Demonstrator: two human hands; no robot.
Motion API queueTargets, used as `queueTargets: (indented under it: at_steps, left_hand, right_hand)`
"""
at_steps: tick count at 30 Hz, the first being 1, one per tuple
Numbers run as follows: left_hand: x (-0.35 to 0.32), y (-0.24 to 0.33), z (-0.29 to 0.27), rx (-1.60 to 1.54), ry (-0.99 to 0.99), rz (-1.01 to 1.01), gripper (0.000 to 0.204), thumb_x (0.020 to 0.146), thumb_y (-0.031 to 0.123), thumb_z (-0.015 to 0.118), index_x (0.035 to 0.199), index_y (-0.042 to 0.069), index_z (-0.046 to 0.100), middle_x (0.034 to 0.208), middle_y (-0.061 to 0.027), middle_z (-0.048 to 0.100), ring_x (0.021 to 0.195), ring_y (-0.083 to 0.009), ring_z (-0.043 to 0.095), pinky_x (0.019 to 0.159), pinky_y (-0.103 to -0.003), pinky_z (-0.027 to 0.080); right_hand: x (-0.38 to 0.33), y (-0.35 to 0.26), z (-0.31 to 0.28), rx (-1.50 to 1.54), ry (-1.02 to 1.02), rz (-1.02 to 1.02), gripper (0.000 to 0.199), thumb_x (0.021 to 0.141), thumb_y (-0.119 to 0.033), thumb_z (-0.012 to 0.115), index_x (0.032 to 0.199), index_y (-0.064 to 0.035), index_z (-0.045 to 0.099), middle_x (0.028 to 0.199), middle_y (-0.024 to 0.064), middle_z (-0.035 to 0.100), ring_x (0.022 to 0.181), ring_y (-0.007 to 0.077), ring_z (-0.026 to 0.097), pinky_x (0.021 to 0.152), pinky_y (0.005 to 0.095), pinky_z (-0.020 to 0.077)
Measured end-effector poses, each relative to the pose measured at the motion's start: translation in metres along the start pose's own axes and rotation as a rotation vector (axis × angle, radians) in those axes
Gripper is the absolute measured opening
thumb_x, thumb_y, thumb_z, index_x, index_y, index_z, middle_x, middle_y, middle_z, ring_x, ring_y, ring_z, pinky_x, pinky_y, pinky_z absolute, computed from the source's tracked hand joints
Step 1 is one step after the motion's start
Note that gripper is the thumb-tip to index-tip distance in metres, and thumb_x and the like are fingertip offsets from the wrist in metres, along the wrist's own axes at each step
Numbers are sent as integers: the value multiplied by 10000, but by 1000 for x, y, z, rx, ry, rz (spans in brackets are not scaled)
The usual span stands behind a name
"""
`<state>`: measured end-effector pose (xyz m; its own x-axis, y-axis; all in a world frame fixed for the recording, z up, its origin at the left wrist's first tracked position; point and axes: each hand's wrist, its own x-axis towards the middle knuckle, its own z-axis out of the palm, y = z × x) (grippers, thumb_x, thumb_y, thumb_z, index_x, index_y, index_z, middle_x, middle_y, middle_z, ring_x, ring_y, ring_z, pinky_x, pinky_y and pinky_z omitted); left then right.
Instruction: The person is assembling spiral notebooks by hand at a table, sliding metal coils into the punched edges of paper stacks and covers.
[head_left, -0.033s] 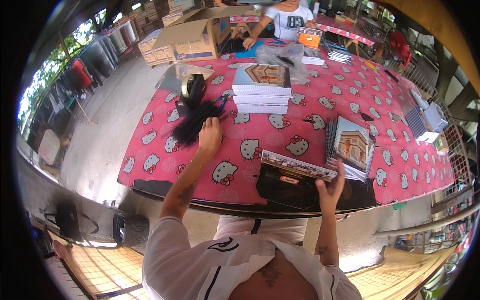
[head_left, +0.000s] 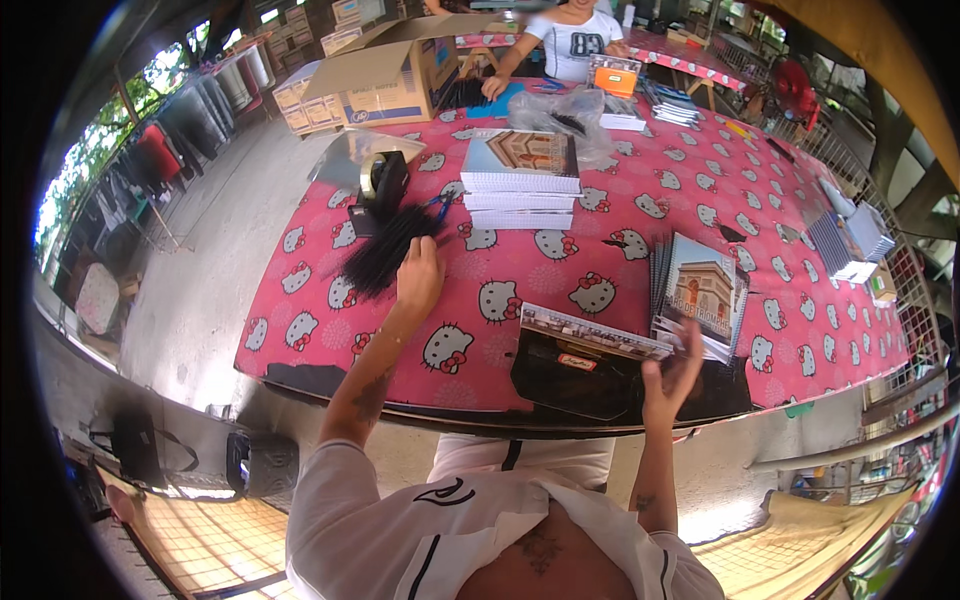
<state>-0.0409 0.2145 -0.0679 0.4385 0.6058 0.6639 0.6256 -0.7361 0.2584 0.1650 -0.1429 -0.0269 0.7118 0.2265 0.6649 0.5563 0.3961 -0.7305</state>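
My left hand (head_left: 421, 272) is at the right edge of a bundle of thin black strands (head_left: 385, 255), which look like spiral binding coils. Its fingers are bent together; whatever they pinch is too fine to make out. My right hand (head_left: 672, 382), thumb and fingers apart, is by the right end of a notebook (head_left: 590, 333) with a photo cover, seen edge-on. That notebook rests along a black case or sheet (head_left: 575, 378) with a small red label, at the table's near edge. Just beyond the right hand leans a stack of notebooks with an arch on the cover (head_left: 705, 285).
A pile of notebooks (head_left: 520, 180) stands mid-table. Left of it sits a black tape dispenser (head_left: 382, 185). A large open carton (head_left: 385, 85) is at the far left. Across the table, another person (head_left: 575, 45) reaches toward more black strands. Further notebooks (head_left: 840, 250) lie at the right edge.
My right hand's fingers have shifted slightly right and spread away from the notebook's end. The left hand stays at the black strands, almost unmoved.
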Motion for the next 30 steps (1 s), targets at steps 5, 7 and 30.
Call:
queueTargets:
  at_steps: [5, 7, 30]
  left_hand:
    - [-7, 86, -60, -394, -3, 179, 236, 898, 1, 606, 1131, -14, 639, 939, -155, 616, 835, -284, 657, 618, -382, 520]
    - [-14, 118, -90, -670, -207, 55, 266, 915, 29, 639, 1179, 8, 656, 896, -138, 638, 749, -248, 629, 608, -356, 496]
    - [-8, 125, -116, -795, -451, 193, 202, 933, 125, 709, 1090, 7, 663, 989, -120, 670, 750, -224, 653, 623, -324, 517]
  right_hand:
    - [27, -75, 54, -608, -556, -438, 388, 872, -184, 737, 1237, -71, 669, 1217, 104, 633, 1101, 295, 604, 966, 429, 436]
    - [29, -77, 87, -632, -647, -382, 287, 870, -156, 717, 1150, -96, 705, 1095, 96, 670, 1004, 287, 640, 877, 423, 474]
    - [28, -45, 104, -560, -764, -227, 130, 885, -177, 707, 984, -97, 681, 894, 83, 684, 737, 333, 673, 649, 442, 534]
